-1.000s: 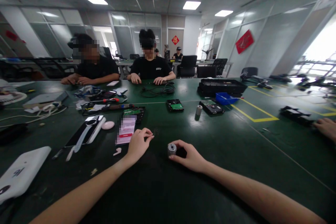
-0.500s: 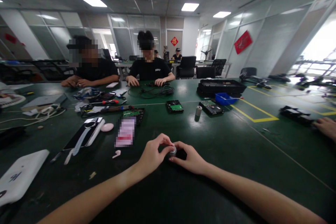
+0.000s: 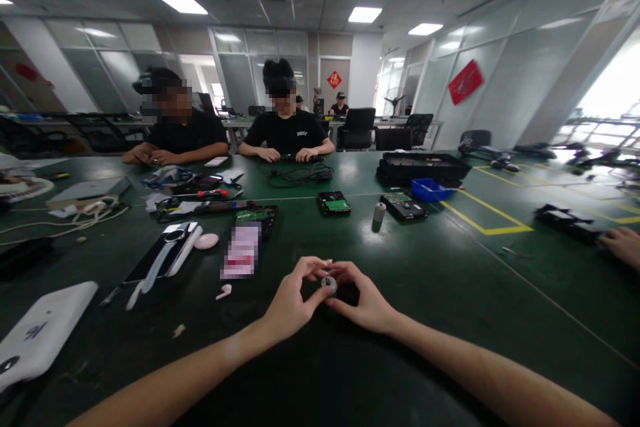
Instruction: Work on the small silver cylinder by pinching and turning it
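The left hand [image 3: 290, 300] and right hand [image 3: 371, 300] meet around the metal cylinder [image 3: 329, 285] over the worktop [image 3: 450, 267], its round end facing up; whether its base touches the surface is hidden. The right hand's grip is closed about the cylinder's side, thumb nearer, fingers beyond. The left thumb lies at its rim with fingers curled behind; I cannot tell whether that grip bears any load. Good handling here probably means letting the right hand steady the body while the left works lightly at the rim, pressing evenly so the cylinder does not tip, and keeping the thumbs off the top for a clear view.

Left of the cylinder lies an earbud [image 3: 224, 291], with a phone [image 3: 242, 250] further back. Beyond the cylinder to the right stands a second cylinder [image 3: 379, 213]; almost straight beyond is a hard drive [image 3: 334, 203].
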{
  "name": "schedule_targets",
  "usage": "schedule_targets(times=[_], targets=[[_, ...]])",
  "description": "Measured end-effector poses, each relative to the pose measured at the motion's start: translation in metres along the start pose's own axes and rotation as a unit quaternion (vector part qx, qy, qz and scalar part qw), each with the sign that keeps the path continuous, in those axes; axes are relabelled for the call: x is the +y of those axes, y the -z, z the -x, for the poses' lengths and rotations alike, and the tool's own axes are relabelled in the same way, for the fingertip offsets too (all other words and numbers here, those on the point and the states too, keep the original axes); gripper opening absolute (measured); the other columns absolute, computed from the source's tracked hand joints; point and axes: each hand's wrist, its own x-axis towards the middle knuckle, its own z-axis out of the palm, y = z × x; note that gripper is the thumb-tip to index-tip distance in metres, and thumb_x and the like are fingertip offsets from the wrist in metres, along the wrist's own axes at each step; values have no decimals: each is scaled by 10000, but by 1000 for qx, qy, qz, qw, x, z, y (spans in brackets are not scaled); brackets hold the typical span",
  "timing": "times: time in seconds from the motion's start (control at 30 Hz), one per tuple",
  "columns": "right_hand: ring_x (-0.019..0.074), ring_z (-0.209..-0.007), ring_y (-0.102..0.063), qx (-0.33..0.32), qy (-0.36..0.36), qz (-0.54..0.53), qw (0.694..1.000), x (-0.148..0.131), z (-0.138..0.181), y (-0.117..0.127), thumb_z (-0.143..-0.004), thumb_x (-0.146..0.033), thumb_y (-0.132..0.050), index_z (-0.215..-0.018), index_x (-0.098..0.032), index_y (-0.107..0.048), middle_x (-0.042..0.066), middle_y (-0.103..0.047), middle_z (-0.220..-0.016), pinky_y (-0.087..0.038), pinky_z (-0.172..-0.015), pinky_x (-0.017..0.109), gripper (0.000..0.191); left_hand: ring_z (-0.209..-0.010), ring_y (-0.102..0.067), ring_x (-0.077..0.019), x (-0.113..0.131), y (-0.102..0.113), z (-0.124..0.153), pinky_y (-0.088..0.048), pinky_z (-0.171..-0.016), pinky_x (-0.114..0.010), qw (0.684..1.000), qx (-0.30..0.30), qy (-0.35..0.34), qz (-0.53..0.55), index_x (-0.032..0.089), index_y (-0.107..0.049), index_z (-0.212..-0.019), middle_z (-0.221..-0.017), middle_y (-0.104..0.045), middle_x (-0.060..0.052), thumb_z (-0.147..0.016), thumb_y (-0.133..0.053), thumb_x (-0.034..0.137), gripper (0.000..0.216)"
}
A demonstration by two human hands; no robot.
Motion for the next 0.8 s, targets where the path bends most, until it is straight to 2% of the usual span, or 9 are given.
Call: schedule_targets(times=[0.1,0.23,0.33,0.5,0.57,0.67,0.8], targets=[[199,-1050,-575,48,34,-8,998,-4,4,2,-821,-203,-609,-1227,-208,-436,89,-576,-1168,-452,-953,378,441,-1049,-602,-227,-12,-8,8,-471,-920,-389,999,-14,25,38,219,-426,-1228,-1188,-596,-93,-727,-741,206,592],[220,-1184,-515,-7,57,-8,998,-10,6,3,-855,-210,-571,-1276,-219,-434,97,-560,-1245,-388,-1036,410,443,-1029,-625,-216,-23,-13,11,-472,-938,-395,995,-44,55,69,224,-423,-1200,-1079,-658,-58,-751,-709,186,534],[214,-1105,-566,2,58,-18,998,-8,5,2,-870,-225,-556,-1191,-212,-506,91,-603,-1161,-438,-981,393,325,-1013,-634,-208,-22,-12,9,-488,-919,-369,995,-46,66,62,223,-455,-1188,-1075,-665,-47,-753,-704,179,503],[176,-862,-626,112,47,-31,992,-4,2,3,-874,-245,-562,-977,-199,-535,47,-643,-886,-502,-829,339,116,-989,-637,-192,-16,-10,8,-492,-903,-320,996,-54,49,42,220,-562,-1145,-1072,-672,-31,-753,-699,159,419],[174,-900,-628,112,39,-32,992,-6,1,3,-867,-247,-582,-1005,-200,-539,50,-648,-935,-498,-859,338,151,-972,-639,-192,-16,-10,8,-492,-893,-311,997,-56,45,30,217,-595,-1122,-1060,-678,-28,-756,-697,161,384],[177,-999,-622,72,19,-34,997,-8,-2,2,-859,-247,-603,-1104,-208,-543,56,-656,-1048,-479,-932,353,255,-951,-641,-203,-17,-10,8,-498,-870,-316,997,-50,49,11,209,-609,-1124,-1048,-685,-35,-749,-705,182,389],[175,-890,-649,77,12,-1,997,-6,-6,-4,-828,-274,-639,-956,-196,-631,41,-679,-929,-514,-846,333,151,-956,-637,-208,-15,-10,7,-494,-875,-320,997,-54,48,11,206,-610,-1147,-1066,-684,-41,-766,-682,189,388]])
